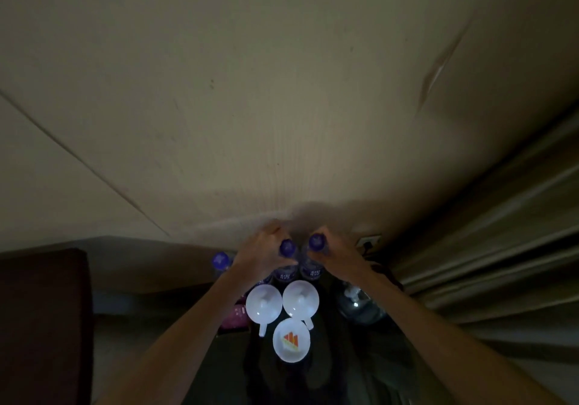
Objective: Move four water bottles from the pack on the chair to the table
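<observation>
Two clear water bottles with purple caps stand side by side over the far end of a dark table point(316, 382), close to the wall. My left hand point(261, 252) is wrapped around the left bottle point(286, 265) near its neck. My right hand point(340, 255) grips the right bottle point(315, 259) the same way. A third purple-capped bottle point(221, 261) stands further left, untouched. The room is dim, so whether the two held bottles rest on the table is unclear. The pack and chair seat are not clearly visible.
Two white cups point(263, 305) point(300, 298) and a small white dish with an orange logo point(291, 340) sit on the table nearer me. A large clear jug point(360, 306) stands at right, curtains point(501, 232) beyond. A dark cushioned furniture piece point(44, 326) is at left. A pink packet point(236, 317) lies beside the left cup.
</observation>
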Demonstrator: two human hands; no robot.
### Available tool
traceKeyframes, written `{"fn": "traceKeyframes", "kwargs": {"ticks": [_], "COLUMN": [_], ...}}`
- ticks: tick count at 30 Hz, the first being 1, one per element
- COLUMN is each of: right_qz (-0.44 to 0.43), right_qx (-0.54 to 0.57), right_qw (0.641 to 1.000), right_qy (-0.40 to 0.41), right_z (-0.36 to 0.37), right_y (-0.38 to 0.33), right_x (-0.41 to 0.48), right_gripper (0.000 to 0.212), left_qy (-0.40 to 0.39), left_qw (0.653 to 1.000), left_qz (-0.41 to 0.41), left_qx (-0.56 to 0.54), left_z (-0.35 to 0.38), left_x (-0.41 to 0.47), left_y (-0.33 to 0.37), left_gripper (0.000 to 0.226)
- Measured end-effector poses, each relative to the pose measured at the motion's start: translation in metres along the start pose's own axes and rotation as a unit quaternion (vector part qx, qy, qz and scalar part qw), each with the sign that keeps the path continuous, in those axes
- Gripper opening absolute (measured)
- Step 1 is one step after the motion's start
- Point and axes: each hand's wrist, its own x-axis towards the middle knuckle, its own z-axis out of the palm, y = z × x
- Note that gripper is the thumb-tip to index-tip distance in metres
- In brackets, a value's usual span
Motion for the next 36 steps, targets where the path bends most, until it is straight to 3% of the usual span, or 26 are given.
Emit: {"fn": "traceKeyframes", "kwargs": {"ticks": [19, 32, 36], "right_qz": [-0.004, 0.029, 0.005], "right_qx": [-0.056, -0.048, -0.049], "right_qw": [0.997, 0.998, 0.998], "right_qy": [-0.058, -0.035, -0.049], "right_z": [-0.001, 0.006, -0.012], "right_y": [0.014, 0.005, -0.020], "right_x": [0.006, 0.002, -0.013], "right_gripper": [0.026, 0.022, 0.046], "left_qy": [-0.045, -0.010, 0.001], "left_qw": [0.994, 0.994, 0.996], "left_qz": [0.023, 0.030, 0.003], "left_qx": [0.096, 0.108, 0.093], "left_z": [0.004, -0.002, -0.023], "left_x": [0.001, -0.016, -0.036], "left_y": [0.000, 0.009, 0.023], "left_gripper": [0.051, 0.049, 0.051]}}
